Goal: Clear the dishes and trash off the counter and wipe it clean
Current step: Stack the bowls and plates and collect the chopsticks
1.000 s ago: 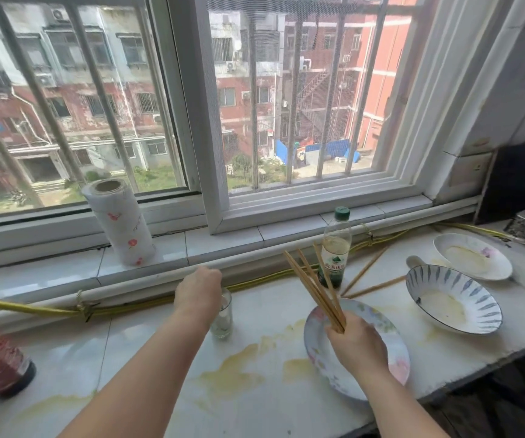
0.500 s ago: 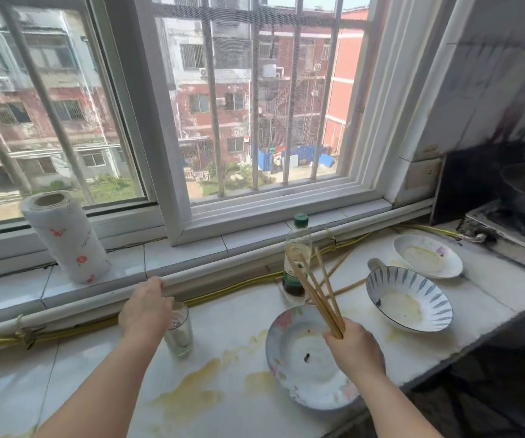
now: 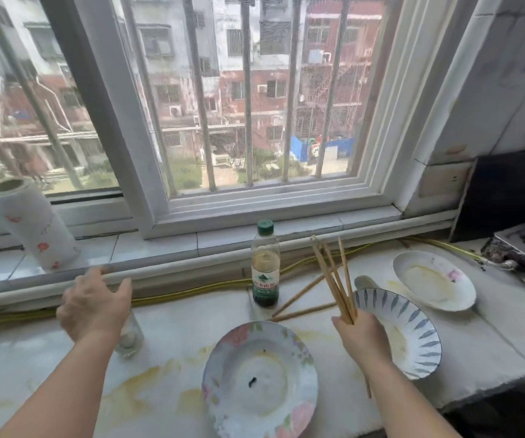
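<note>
Your right hand (image 3: 360, 336) is closed around a bundle of chopsticks (image 3: 331, 281), and their tips stand up and lean a little away from you. Two loose chopsticks (image 3: 305, 312) lie flat on the tabletop (image 3: 176, 330), between the bottle (image 3: 265, 267) and the striped bowl (image 3: 425, 336). This is the relation that matters for the next pick, I think: they are just ahead of your right hand and slightly to its left. Their long axis runs diagonally, from near-left to far-right, and their near ends almost touch the far rim of the floral plate (image 3: 307, 352). The right hand is clearly the nearer one (the left would have to cross over the plate).

Your left hand (image 3: 95, 306) hovers over a small glass (image 3: 130, 339) with the fingers relaxed and spread, not wrapped around it. Whether the palm touches the rim, I cannot tell, because the hand hides the top of the glass.

The plate sits between your two hands, close to the tabletop edge. The striped bowl is just beside the right hand, and a white dish (image 3: 463, 281) stands beyond the bowl, to the right. Yellow spills (image 3: 141, 384) are spread near the plate, so wiping comes later.
</note>
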Motion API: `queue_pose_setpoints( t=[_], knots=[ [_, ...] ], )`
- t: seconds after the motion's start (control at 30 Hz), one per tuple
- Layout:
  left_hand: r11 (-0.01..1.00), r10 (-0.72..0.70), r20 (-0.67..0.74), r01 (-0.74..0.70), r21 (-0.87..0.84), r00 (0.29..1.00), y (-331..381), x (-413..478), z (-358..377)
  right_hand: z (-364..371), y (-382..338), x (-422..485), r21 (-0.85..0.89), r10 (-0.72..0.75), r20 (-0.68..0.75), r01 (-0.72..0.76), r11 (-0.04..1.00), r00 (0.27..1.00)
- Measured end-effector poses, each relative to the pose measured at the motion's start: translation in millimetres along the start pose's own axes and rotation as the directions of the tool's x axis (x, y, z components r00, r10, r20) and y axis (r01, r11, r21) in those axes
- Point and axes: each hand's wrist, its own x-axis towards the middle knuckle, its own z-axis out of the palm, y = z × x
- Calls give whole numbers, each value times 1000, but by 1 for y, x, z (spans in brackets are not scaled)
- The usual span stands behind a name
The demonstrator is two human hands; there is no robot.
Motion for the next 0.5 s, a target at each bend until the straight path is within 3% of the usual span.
queue_pose_setpoints(
  t=[0.17,0.27,0.33,0.4,0.47,0.5],
  knots=[
    [996,-60,-71,64,56,996,4,-14,5,-30,19,32,-15,-2,-23,2,1000,1000],
    [997,-24,-106,31,65,994,11,-25,9,-43,30,44,-17,38,-53,-39,999,998],
    [994,106,-133,-102,34,985,26,-36,15,-48,36,49,-19,67,-72,-69,997,995],
    [943,323,-145,-331,-32,935,54,-57,24,-49,39,51,-6,99,-86,-100,995,991],
    [839,499,-69,-501,-212,864,91,-93,35,-51,40,50,6,101,-79,-101,995,992],
    [798,539,29,-499,-338,842,113,-115,38,-52,40,50,9,95,-76,-95,995,993]
  ],
)
